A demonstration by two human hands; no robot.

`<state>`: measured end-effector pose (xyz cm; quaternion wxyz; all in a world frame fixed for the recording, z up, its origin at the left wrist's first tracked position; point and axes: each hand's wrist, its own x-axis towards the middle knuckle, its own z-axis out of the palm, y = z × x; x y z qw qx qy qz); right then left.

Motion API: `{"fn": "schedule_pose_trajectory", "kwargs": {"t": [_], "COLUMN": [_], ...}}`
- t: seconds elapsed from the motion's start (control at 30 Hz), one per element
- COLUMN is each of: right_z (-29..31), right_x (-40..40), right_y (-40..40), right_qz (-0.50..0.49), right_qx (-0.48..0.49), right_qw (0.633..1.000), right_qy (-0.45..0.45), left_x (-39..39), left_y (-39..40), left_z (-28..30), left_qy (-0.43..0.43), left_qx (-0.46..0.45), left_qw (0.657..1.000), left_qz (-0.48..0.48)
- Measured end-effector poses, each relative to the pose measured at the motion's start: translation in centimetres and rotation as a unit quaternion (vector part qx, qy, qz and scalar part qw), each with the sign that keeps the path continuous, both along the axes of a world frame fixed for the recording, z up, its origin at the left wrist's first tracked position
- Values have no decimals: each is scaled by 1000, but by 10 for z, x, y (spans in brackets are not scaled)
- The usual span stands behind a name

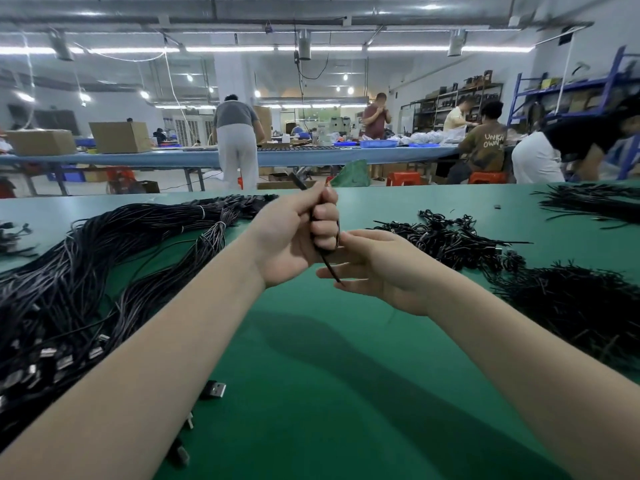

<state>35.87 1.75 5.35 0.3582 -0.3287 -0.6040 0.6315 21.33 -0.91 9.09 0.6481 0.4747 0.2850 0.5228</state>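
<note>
My left hand (298, 233) grips a folded black cable (300, 183) above the green table (311, 358); the cable's top end sticks up past my thumb and a thin tail (330, 270) hangs below my fist. My right hand (377, 268) lies just right of the fist, fingers mostly straight, its fingertips touching the cable by my left fingers. The tail crosses in front of my right palm.
A large bundle of black USB cables (86, 271) covers the table's left side, and a loose USB plug (216, 389) lies near my left forearm. Coiled cables (450, 237) and black ties (588, 306) lie on the right. People work at a long bench (311, 155) behind.
</note>
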Motion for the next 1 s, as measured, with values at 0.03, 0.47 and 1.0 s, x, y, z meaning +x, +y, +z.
{"fn": "schedule_pose_trajectory", "kwargs": {"t": [0.03, 0.47, 1.0], "right_z": [-1, -31, -86], "right_x": [1, 3, -9], "right_y": [1, 15, 19], "right_qz": [-3, -37, -151], "right_qx": [-18, 0, 374], "right_qw": [1000, 999, 788], "right_qy": [23, -4, -465], "left_x": [2, 8, 33], "left_y": [2, 25, 27], "left_z": [-5, -40, -99], "left_qy": [15, 122, 281], "left_qx": [-9, -15, -42], "left_qw": [1000, 984, 929], "left_qz": [0, 125, 237]}}
